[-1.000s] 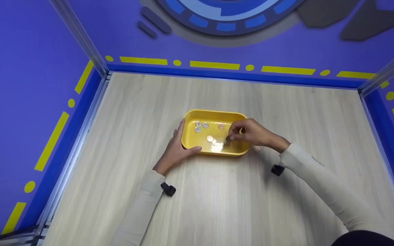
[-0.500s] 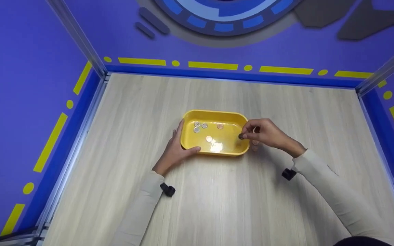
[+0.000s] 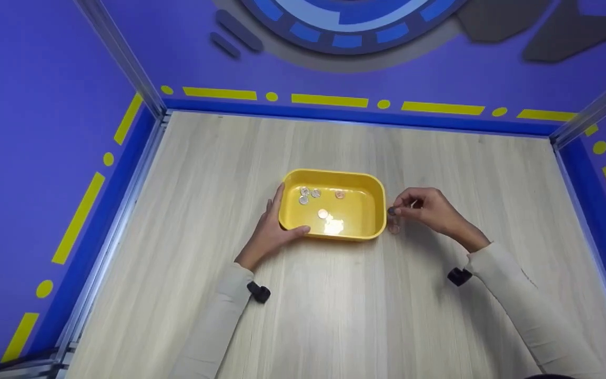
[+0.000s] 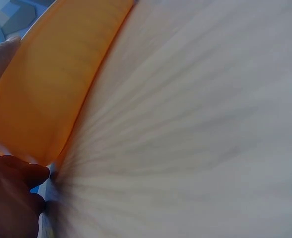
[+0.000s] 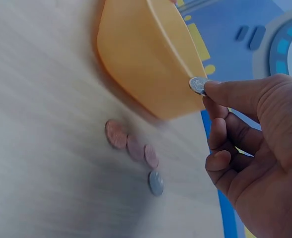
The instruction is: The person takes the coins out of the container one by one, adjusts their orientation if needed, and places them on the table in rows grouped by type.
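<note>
A yellow plastic container (image 3: 385, 210) stands on the table, and my left hand (image 3: 274, 226) grips its left end, with the thumb over the near rim and the fingers along the side. Inside it lie three silver coins (image 3: 304, 200) and two copper coins (image 3: 323, 213). Just outside the right wall, my right hand (image 3: 434, 210) pinches a silver coin (image 5: 197, 85) between thumb and forefinger, above the tabletop. Below that hand, copper coins (image 5: 116, 134) and one more silver coin (image 5: 156, 183) lie in a row on the table, beside the container; the head view partly hides them.
The pale wood-grain table (image 3: 324, 316) runs back to a blue wall panel (image 3: 334, 79) with yellow dashes. More blue panels and metal frame posts (image 3: 124, 58) bound it left and right. Each wrist carries a small black camera (image 3: 259, 292).
My right hand has moved to the right, out of the container and past its right rim, with the coin still pinched. My left hand and the container have stayed put.
</note>
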{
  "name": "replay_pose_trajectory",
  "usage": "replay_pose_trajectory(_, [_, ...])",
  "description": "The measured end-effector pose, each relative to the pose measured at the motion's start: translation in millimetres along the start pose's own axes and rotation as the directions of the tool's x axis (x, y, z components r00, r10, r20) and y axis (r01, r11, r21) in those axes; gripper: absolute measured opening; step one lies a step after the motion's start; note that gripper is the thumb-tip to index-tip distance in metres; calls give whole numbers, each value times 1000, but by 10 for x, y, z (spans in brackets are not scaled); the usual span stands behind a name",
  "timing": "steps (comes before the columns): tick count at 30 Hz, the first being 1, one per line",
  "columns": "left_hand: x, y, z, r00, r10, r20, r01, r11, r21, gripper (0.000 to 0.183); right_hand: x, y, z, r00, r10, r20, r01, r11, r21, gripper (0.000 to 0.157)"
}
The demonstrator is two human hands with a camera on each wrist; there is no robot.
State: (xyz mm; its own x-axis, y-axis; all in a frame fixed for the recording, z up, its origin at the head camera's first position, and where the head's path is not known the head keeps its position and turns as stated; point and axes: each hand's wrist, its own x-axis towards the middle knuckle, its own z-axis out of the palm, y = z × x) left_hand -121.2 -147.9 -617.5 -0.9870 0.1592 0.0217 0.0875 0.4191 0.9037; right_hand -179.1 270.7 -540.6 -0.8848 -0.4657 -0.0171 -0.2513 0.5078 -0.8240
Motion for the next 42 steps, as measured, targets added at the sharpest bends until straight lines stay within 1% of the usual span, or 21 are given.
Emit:
replay_pose_trajectory(5, [-18,-11,-9,1000,1,-4,-1,1000,1,133,-74,94,-11,998,55,-33,-55,998,-2,4])
replay_pose_trajectory(14, [-26,-2,-30,1000,-13,0,13,1000,-1,133,-200,310,53,993,80,-83,-78,997,24,8])
replay_pose_trajectory(19, [-14,4,-33,1000,-28,7,29,1000,-4,133,-271,432,104,988,115,-108,-109,992,56,7])
replay_pose_trajectory(27, [-11,15,-16,999,-36,6,36,999,-16,133,-339,530,203,974,147,-170,-137,988,70,8])
replay_pose_trajectory(33, [-7,19,-6,999,-34,11,34,999,-21,133,-331,527,271,957,148,-251,-156,988,-14,7])
replay_pose_trajectory(36, [-5,18,-7,999,-32,6,32,999,-22,133,-316,513,310,950,142,-279,-166,984,-64,7])
replay_pose_trajectory(42, [-11,5,-1,1000,-30,9,30,999,-20,134,-313,528,373,939,108,-325,-154,981,-120,10])
